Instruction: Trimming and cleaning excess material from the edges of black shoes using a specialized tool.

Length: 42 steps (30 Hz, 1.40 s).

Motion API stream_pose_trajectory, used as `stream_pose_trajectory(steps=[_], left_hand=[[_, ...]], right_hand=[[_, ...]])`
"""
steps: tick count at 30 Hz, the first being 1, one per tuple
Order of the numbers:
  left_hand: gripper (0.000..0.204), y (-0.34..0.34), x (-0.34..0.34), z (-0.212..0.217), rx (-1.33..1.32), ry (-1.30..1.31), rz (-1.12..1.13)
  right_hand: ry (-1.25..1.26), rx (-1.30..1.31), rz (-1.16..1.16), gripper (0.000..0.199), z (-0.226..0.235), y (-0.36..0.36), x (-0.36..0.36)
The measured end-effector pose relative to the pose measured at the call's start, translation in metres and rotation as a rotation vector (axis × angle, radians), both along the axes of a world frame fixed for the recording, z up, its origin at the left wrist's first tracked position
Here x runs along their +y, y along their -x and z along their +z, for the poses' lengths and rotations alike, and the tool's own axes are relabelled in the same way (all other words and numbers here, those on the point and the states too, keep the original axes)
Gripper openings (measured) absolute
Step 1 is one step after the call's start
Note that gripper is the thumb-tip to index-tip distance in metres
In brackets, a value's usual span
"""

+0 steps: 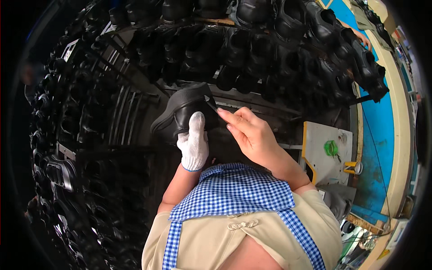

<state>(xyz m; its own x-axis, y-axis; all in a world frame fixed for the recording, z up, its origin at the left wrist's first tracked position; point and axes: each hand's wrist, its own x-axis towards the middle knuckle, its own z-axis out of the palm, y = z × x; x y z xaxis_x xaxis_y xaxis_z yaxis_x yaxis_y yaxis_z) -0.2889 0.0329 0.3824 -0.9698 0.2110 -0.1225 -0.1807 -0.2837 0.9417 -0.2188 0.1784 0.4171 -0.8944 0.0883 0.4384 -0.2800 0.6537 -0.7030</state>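
Observation:
A black shoe [188, 104] is held up in front of me, tilted, with its sole side uppermost. My left hand [194, 141], in a white knit glove with a blue cuff edge, grips it with the thumb laid along the upper. My bare right hand [250, 133] is at the shoe's right end, thumb and forefinger pinched together. Something thin and dark runs from the pinch to the shoe's edge, where a small pale spot shows; its kind is too small to tell.
Racks of black shoes [263, 49] curve across the far side, and more shoes [60, 173] fill racks at left. On the right stands a white table [325, 146] with a green tape roll [330, 147] and a yellow-and-white cup [353, 168]. Beyond runs a blue-topped bench [377, 130]. Another person's hand [363, 39] appears far right.

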Motion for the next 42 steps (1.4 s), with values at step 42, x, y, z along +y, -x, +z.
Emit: stream_pose_trajectory(steps=[42], left_hand=[[0.037, 0.002, 0.000, -0.027, 0.176, -0.272, 0.146]], right_hand=[[0.005, -0.038, -0.009, 0.043, -0.007, 0.017, -0.036]])
